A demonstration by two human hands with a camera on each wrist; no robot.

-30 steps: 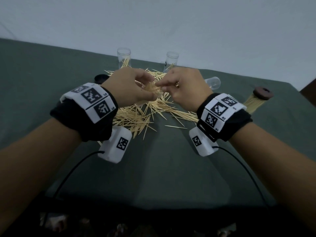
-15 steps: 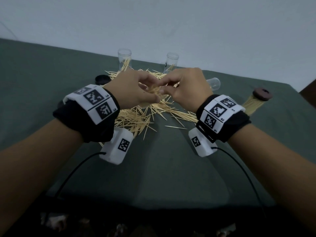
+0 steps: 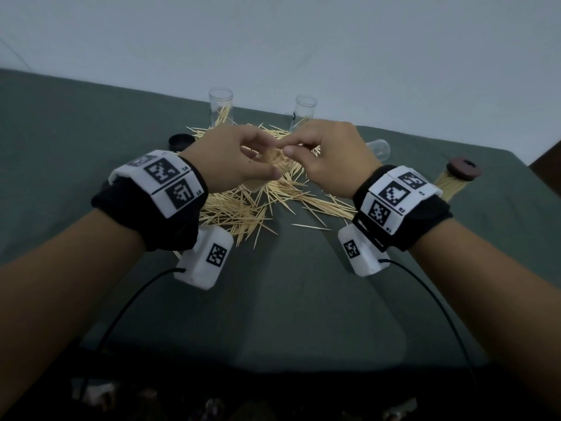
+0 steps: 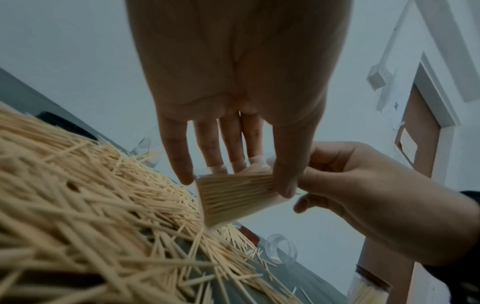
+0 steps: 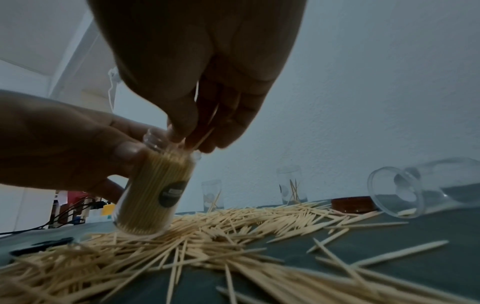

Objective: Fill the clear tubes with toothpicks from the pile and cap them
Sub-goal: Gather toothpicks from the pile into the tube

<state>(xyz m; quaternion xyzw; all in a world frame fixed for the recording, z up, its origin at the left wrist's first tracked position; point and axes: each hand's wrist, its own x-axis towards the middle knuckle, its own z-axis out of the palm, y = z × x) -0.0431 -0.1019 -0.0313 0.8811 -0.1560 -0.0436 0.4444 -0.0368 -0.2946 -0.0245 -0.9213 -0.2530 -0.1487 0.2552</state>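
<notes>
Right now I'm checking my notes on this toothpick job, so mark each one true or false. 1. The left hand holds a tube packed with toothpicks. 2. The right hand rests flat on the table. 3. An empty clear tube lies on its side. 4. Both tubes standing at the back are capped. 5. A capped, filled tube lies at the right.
1. True: the left hand grips the packed tube.
2. False: the right hand pinches toothpicks at the tube's mouth.
3. True: the empty tube lies tipped over.
4. False: both standing tubes are open, with few toothpicks inside.
5. True: the capped tube lies there.
</notes>
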